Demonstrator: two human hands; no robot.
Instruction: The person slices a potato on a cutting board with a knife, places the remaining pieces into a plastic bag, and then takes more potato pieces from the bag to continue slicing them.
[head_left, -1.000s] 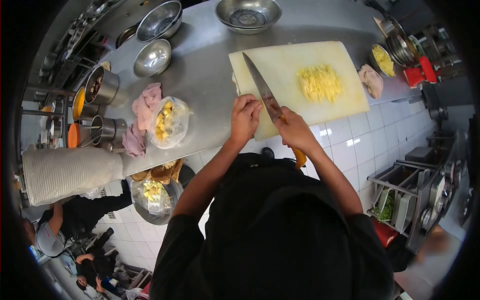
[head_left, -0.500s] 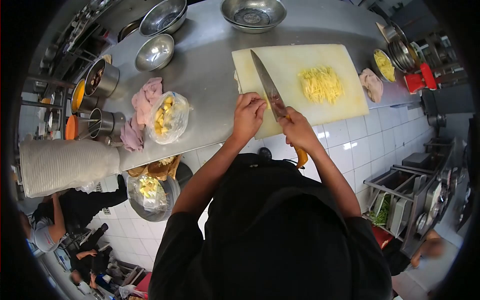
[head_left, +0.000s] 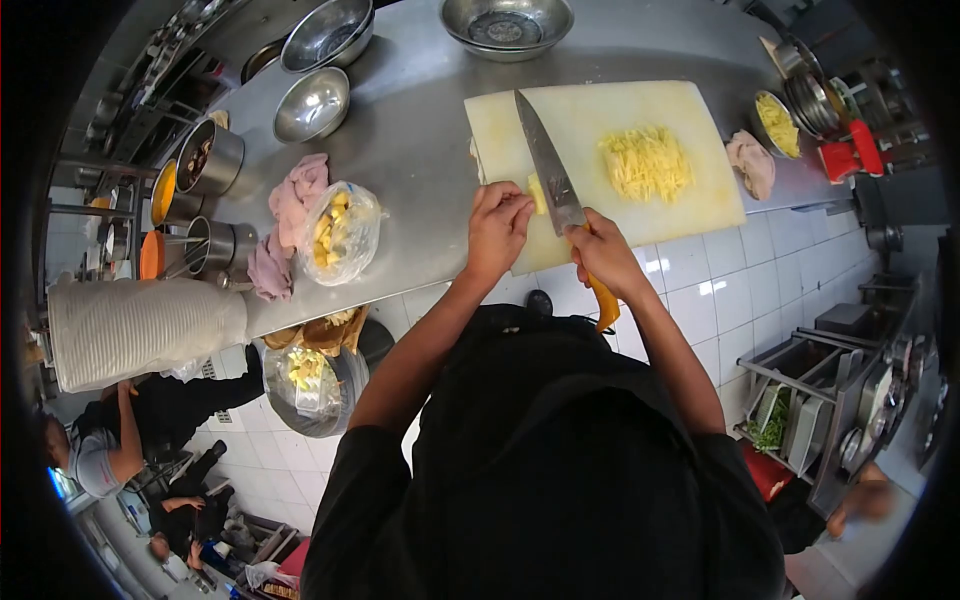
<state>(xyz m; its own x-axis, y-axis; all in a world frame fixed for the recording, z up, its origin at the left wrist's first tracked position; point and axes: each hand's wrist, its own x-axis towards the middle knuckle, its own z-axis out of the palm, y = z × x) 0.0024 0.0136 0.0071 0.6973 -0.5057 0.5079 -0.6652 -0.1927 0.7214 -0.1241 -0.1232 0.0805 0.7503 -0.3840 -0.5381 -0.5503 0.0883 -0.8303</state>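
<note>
My right hand (head_left: 607, 258) is wrapped round the orange handle of a large kitchen knife (head_left: 549, 160). Its broad blade points away from me over the white cutting board (head_left: 560, 105). Just left of the blade lies a small pale yellow piece (head_left: 538, 194), seemingly cut vegetable. My left hand (head_left: 499, 232) is beside that piece at the board's left edge, thumb and fingertips drawn together; whatever they may hold is hidden. A pile of thin yellow strips (head_left: 647, 165) sits on the right half of the board.
Left on the steel table (head_left: 420, 150) are a plastic bag of yellow pieces (head_left: 333, 232), pink cloths (head_left: 297, 195) and metal bowls (head_left: 312, 105). A bowl of yellow strips (head_left: 777, 125) stands right. Below the edge is a lined bin (head_left: 318, 395). Other people are around.
The knife blade has shifted slightly to the right, away from my left hand, and more of the small yellow piece shows. My left hand stays in nearly the same place.
</note>
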